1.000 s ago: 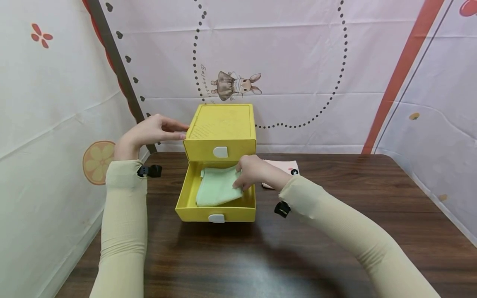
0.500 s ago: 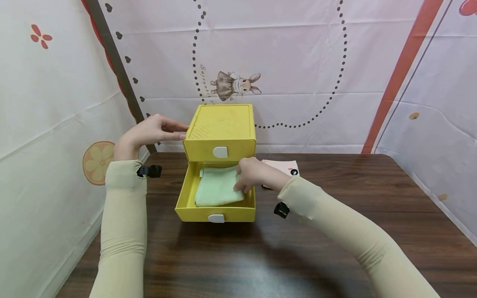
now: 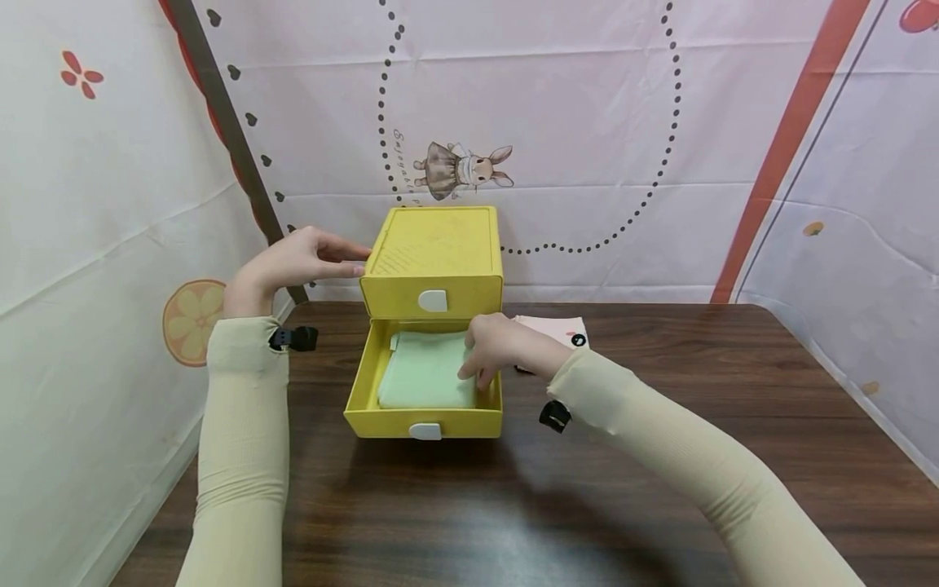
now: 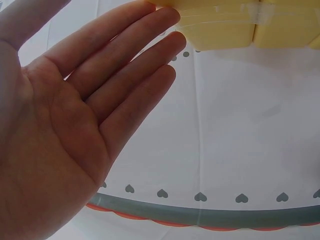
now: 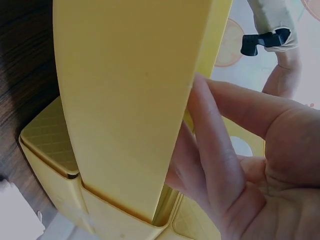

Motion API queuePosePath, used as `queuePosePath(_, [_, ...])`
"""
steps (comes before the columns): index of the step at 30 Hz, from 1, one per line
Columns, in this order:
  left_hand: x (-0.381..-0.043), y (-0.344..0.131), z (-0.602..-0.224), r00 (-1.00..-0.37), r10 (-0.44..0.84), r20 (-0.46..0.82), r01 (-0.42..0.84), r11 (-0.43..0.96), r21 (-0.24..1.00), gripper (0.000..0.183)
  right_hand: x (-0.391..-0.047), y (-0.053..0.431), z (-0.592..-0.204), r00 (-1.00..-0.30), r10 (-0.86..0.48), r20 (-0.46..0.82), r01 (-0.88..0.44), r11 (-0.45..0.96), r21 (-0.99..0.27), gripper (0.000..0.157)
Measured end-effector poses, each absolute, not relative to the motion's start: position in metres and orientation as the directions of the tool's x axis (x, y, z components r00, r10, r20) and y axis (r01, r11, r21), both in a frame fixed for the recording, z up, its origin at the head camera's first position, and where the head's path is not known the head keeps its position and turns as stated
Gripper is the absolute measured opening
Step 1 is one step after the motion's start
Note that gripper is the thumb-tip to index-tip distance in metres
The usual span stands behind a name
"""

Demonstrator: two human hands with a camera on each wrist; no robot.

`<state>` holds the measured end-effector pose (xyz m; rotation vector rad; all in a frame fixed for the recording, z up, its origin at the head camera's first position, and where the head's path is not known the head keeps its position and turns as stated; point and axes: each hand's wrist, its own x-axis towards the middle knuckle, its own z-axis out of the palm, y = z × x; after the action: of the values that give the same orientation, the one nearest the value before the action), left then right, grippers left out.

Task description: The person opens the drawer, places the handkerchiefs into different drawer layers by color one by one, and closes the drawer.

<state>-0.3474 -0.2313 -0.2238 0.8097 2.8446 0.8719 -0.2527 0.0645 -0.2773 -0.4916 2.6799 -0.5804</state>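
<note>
A yellow two-drawer storage box (image 3: 433,244) stands on the table, its lower drawer (image 3: 424,421) pulled out. Inside that drawer lies a folded pale green cloth (image 3: 425,371). My right hand (image 3: 499,346) reaches over the drawer's right side, fingertips at the cloth's right edge. In the right wrist view, the drawer wall hides those fingertips and the cloth; the visible fingers (image 5: 215,135) are only slightly bent. My left hand (image 3: 293,261) touches the box's upper left side with fingers held out. The left wrist view shows its palm (image 4: 65,135) bare and fingers nearly straight.
Behind my right wrist, a pale pink item (image 3: 553,328) with a small black round mark lies on the dark wooden table (image 3: 660,408). A printed fabric backdrop (image 3: 587,122) surrounds the table at the back and sides. The upper drawer (image 3: 465,297) is closed.
The green cloth has shifted slightly left in the drawer and its front right corner now lies flatter. My right hand has moved slightly lower. My left hand stays at the box.
</note>
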Motion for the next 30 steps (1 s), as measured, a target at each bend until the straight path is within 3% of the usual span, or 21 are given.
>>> queuePosePath(3, [-0.347, -0.231, -0.224, -0.863, 0.497, 0.097, 0.466, 0.706, 0.534, 0.045, -0.253, 0.064, -0.278, -0.877, -0.41, -0.249, -0.274, 0.854, -0.442, 0.026])
queuePosePath(6, [-0.346, -0.231, -0.224, -0.862, 0.497, 0.097, 0.468, 0.708, 0.528, 0.045, -0.252, 0.065, -0.277, -0.888, -0.405, -0.218, -0.28, 0.852, -0.443, 0.034])
queuePosePath(9, [-0.345, -0.232, -0.223, -0.862, 0.498, 0.095, 0.469, 0.711, 0.523, 0.044, -0.251, 0.067, -0.276, -0.9, -0.39, -0.193, -0.26, 0.839, -0.479, 0.026])
queuePosePath(12, [-0.345, -0.232, -0.222, -0.862, 0.499, 0.096, 0.47, 0.711, 0.522, 0.045, -0.25, 0.071, -0.274, -0.909, -0.375, -0.18, -0.232, 0.817, -0.529, 0.054])
queuePosePath(14, [-0.346, -0.232, -0.222, -0.861, 0.498, 0.1, 0.472, 0.712, 0.52, 0.045, -0.249, 0.073, -0.273, -0.909, -0.376, -0.177, -0.211, 0.785, -0.582, 0.054])
queuePosePath(19, [-0.347, -0.232, -0.222, -0.861, 0.499, 0.102, 0.476, 0.716, 0.511, 0.046, -0.244, 0.08, -0.272, -0.908, -0.394, -0.145, -0.187, 0.687, -0.702, 0.049])
queuePosePath(30, [-0.347, -0.233, -0.224, -0.86, 0.499, 0.104, 0.475, 0.712, 0.517, 0.045, -0.219, 0.089, -0.275, -0.898, -0.44, 0.002, -0.322, 0.654, -0.685, 0.032])
